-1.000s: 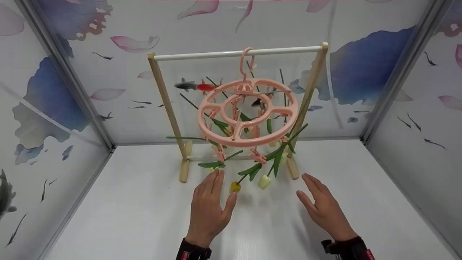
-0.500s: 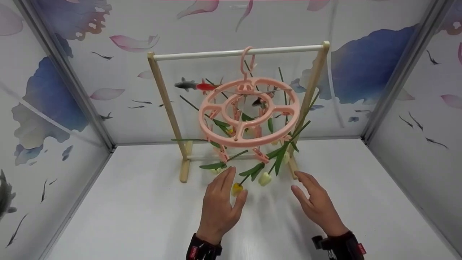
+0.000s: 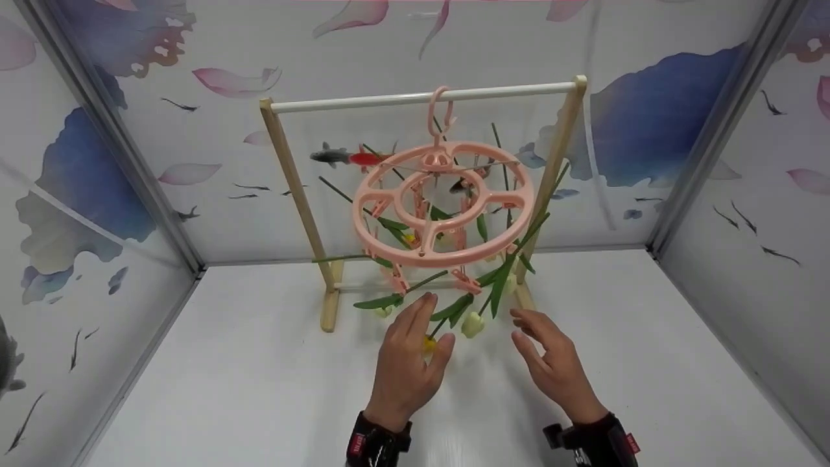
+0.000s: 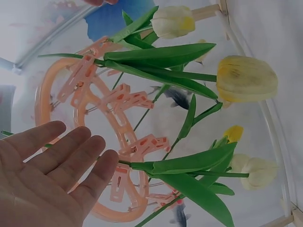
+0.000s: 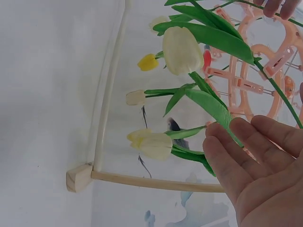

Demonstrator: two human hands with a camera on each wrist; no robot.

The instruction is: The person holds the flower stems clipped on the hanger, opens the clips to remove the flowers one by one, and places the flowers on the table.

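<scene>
A pink round clip hanger (image 3: 428,258) hangs by its hook from a rack's white rod (image 3: 363,100). Several artificial tulips dangle from its clothespins (image 3: 465,280), heads down, among them a white tulip (image 3: 473,325) and a yellow tulip (image 3: 429,345) partly behind the left hand. My left hand (image 3: 410,366) is just in front of the flowers, fingers extended and holding nothing; its palm shows in the left wrist view. To the right, my right hand (image 3: 556,366) has its fingers loosely extended, near a green leaf (image 5: 208,106) in the right wrist view; whether they touch is unclear.
The rack has wooden side posts (image 3: 295,188) and feet (image 3: 329,311) standing on a white tabletop (image 3: 259,389). Panels printed with petals and fish enclose the back and sides, joined by metal corner frames (image 3: 123,143).
My left hand has moved right, now partly covering the yellow tulip. My right hand has shifted slightly left, so the hands are closer together. The hanging flowers have swayed a little.
</scene>
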